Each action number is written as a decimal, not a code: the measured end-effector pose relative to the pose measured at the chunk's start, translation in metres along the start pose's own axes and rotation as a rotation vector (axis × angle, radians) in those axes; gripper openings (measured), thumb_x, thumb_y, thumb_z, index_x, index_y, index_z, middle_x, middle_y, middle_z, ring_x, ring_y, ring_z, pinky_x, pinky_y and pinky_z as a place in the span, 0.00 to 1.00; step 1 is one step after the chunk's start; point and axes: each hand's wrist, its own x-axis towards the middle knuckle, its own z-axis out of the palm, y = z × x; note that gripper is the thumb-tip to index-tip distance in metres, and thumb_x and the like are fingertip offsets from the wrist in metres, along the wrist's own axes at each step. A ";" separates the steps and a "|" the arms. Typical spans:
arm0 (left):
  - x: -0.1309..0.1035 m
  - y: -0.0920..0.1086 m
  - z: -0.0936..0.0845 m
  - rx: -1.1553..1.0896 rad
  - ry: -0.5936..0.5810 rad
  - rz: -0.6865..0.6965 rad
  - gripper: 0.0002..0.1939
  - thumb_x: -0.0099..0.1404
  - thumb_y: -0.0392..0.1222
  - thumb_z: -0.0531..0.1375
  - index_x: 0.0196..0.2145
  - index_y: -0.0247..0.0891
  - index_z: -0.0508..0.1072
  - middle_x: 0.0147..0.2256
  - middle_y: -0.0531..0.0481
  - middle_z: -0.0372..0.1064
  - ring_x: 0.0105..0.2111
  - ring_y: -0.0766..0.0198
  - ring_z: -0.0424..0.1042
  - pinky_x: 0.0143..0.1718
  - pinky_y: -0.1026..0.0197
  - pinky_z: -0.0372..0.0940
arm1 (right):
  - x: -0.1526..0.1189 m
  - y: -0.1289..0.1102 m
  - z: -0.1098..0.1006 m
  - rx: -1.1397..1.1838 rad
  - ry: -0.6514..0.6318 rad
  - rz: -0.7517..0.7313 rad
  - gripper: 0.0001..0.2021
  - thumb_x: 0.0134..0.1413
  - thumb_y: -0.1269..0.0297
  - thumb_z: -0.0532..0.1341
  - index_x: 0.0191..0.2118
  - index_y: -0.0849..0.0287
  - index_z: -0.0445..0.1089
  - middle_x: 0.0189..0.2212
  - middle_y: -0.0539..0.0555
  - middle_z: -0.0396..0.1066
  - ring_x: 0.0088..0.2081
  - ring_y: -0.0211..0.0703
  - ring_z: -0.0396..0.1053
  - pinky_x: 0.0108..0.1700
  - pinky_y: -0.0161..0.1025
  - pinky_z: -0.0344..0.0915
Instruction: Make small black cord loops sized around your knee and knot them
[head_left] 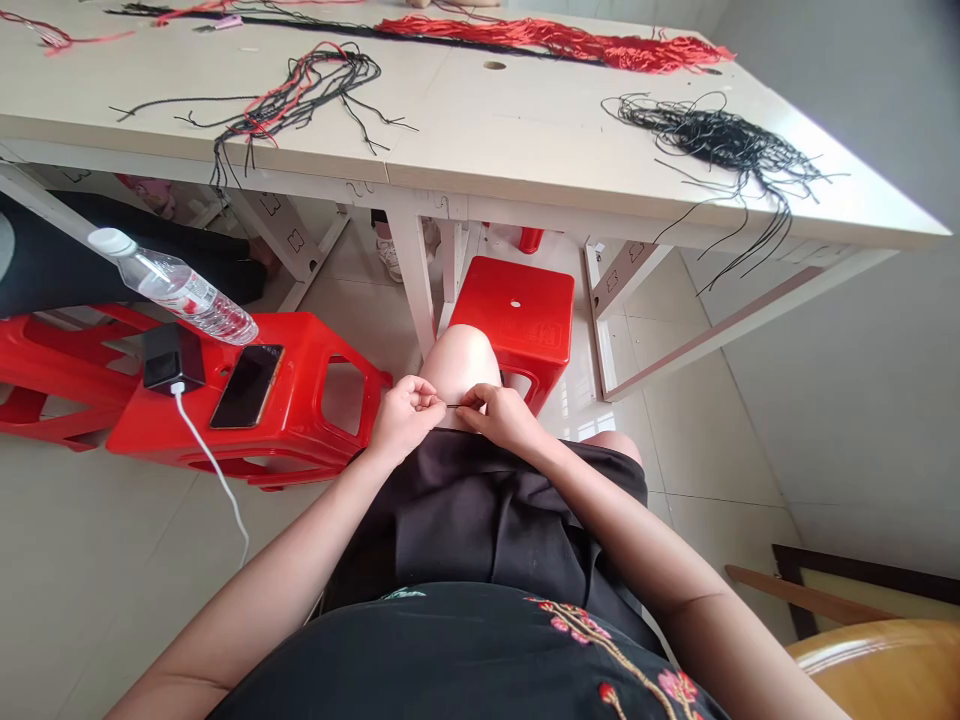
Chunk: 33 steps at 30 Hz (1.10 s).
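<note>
The tabletop [480,125] stretched across the far side; a red stool [301,350] stood at left. At far right a black cord bundle [720,142] trailed ends over the tabletop's near edge; a careless brush could have dragged it off. On the stool, a knock might have toppled the bottle [187,292]. By our knee [459,358], our left hand [403,412] and right hand [506,414] pinched a thin dark strand [452,406] in their fingers; uneven pulling could have slipped it loose.

Strand [452,406] ends hidden by fingers [428,394], cable [212,462] partly hidden
</note>
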 end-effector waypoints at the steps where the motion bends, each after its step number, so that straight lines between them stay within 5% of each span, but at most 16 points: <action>1: 0.000 0.000 0.000 0.000 0.000 0.000 0.12 0.46 0.37 0.64 0.29 0.39 0.65 0.23 0.56 0.69 0.24 0.68 0.66 0.29 0.65 0.61 | 0.000 -0.001 0.000 -0.001 -0.007 0.000 0.05 0.51 0.65 0.59 0.30 0.57 0.72 0.28 0.49 0.74 0.34 0.39 0.68 0.47 0.43 0.60; 8: 0.001 -0.005 0.000 -0.007 -0.007 0.031 0.12 0.46 0.38 0.64 0.29 0.39 0.66 0.23 0.57 0.68 0.24 0.68 0.66 0.29 0.65 0.60 | 0.005 -0.002 -0.006 0.003 -0.042 0.033 0.09 0.53 0.64 0.56 0.29 0.58 0.73 0.23 0.47 0.72 0.30 0.36 0.67 0.43 0.39 0.61; 19: 0.002 -0.002 0.001 -0.001 -0.008 0.016 0.11 0.45 0.37 0.64 0.27 0.39 0.66 0.22 0.56 0.68 0.23 0.69 0.65 0.28 0.65 0.59 | 0.018 0.023 -0.012 -0.122 0.014 -0.163 0.06 0.55 0.65 0.58 0.29 0.59 0.70 0.25 0.48 0.71 0.28 0.35 0.66 0.33 0.31 0.58; 26: 0.004 -0.006 -0.001 0.010 0.003 0.013 0.10 0.46 0.39 0.63 0.28 0.39 0.66 0.23 0.55 0.70 0.24 0.68 0.66 0.28 0.65 0.59 | 0.004 0.036 0.008 -0.090 0.333 -0.096 0.07 0.56 0.63 0.59 0.32 0.61 0.66 0.34 0.55 0.68 0.28 0.36 0.64 0.35 0.35 0.62; 33: 0.004 -0.003 0.000 0.009 0.002 0.029 0.10 0.45 0.38 0.63 0.27 0.39 0.66 0.23 0.54 0.70 0.25 0.67 0.68 0.28 0.65 0.60 | -0.031 0.035 0.035 -0.091 0.050 -0.097 0.04 0.56 0.70 0.58 0.30 0.59 0.65 0.29 0.51 0.70 0.32 0.38 0.68 0.36 0.34 0.64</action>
